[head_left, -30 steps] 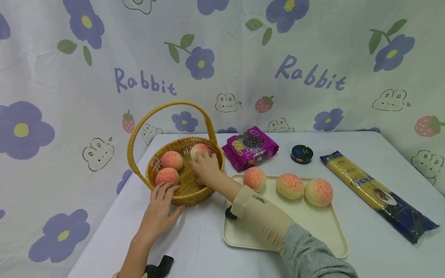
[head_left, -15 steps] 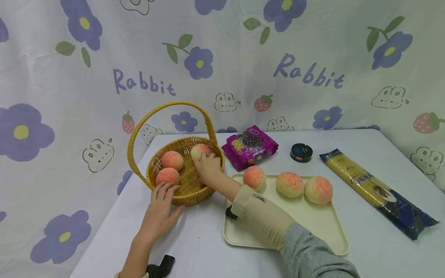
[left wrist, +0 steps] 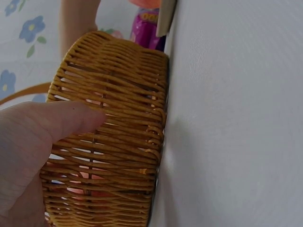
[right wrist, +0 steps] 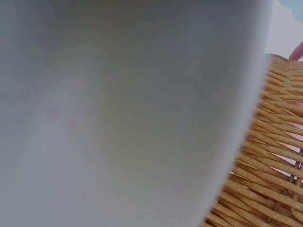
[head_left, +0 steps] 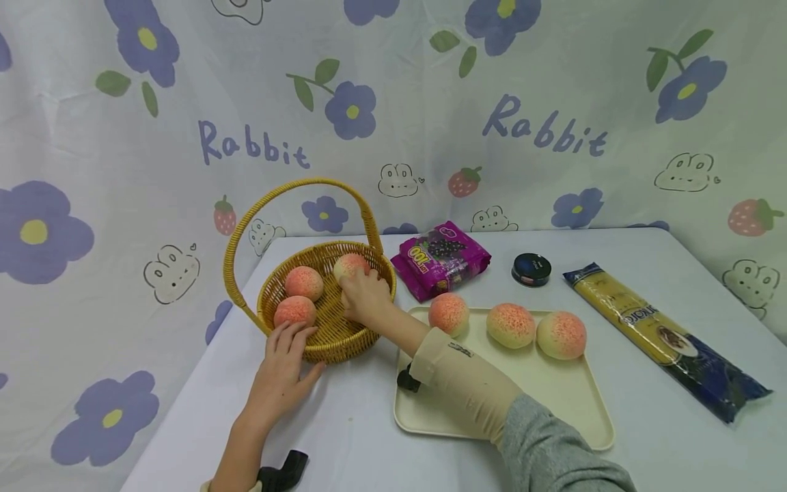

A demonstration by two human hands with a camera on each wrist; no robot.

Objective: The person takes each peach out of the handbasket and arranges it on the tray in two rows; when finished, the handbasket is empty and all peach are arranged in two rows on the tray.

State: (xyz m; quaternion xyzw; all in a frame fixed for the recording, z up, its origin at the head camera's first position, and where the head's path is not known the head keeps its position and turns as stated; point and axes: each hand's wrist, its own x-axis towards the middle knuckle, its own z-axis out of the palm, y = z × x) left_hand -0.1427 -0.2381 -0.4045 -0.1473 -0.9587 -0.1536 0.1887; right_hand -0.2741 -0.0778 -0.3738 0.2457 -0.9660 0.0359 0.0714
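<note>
A yellow-brown wicker basket (head_left: 335,345) with a tall arched handle stands at the left of the table. Inside it lie two pink-and-cream peaches, one peach (head_left: 304,283) behind the other peach (head_left: 295,311). My left hand (head_left: 279,376) grips the near left rim, fingers over the edge; in the left wrist view its thumb (left wrist: 78,118) presses on the outer weave. Reaching over the right rim, my right hand (head_left: 369,301) holds a third peach (head_left: 350,265) at the basket's back right; its fingertips are partly hidden. The right wrist view is mostly a pale blurred surface.
Under my right forearm lies a cream tray (head_left: 553,410) bearing a peach (head_left: 449,314), an oval peach (head_left: 511,325) and another peach (head_left: 562,335). Behind are a purple snack bag (head_left: 443,260) and a round black tin (head_left: 531,269). A gold-and-blue packet (head_left: 664,338) lies far right.
My right hand and its peach have shifted only slightly inside the basket. The left hand stays on the rim, and the view has moved a little.
</note>
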